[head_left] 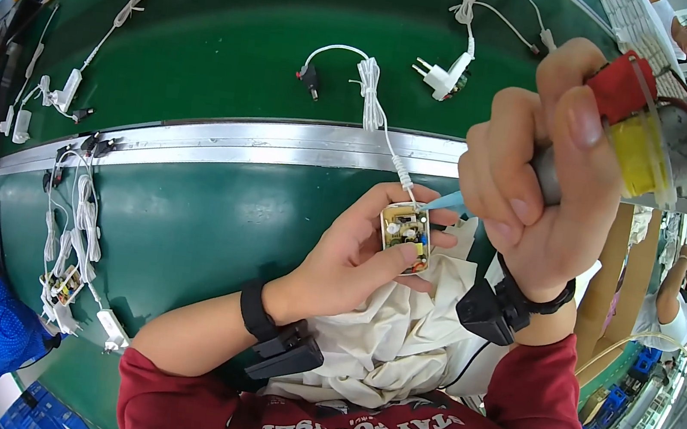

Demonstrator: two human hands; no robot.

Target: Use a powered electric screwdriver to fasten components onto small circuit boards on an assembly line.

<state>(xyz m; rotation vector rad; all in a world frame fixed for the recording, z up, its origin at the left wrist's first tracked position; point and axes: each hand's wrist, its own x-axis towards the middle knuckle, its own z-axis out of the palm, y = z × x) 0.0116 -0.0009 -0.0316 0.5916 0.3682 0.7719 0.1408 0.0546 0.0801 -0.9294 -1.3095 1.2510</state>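
Observation:
My left hand [336, 255] is closed round a small open power adapter [400, 222]. The adapter's circuit board and parts face up, with my thumb on its lower edge. A white cable [392, 144] runs from its top end to a tied bundle beyond the metal rail. In my right hand [552, 177], raised above and to the right, is a glue dispenser-like tool [641, 158] with a red piece, a yellow band and a grey body. Its blue tapered nozzle [447, 200] points at the adapter's upper right corner; whether it touches, I cannot tell.
A metal rail [282, 154] crosses the green bench. Beyond it lie a white plug adapter [445, 79] and another cabled adapter [70, 90]. Several bundled cables [82, 223] lie at left. White cloth [397, 334] covers my lap. Co-workers sit left [3, 326] and right [679, 302].

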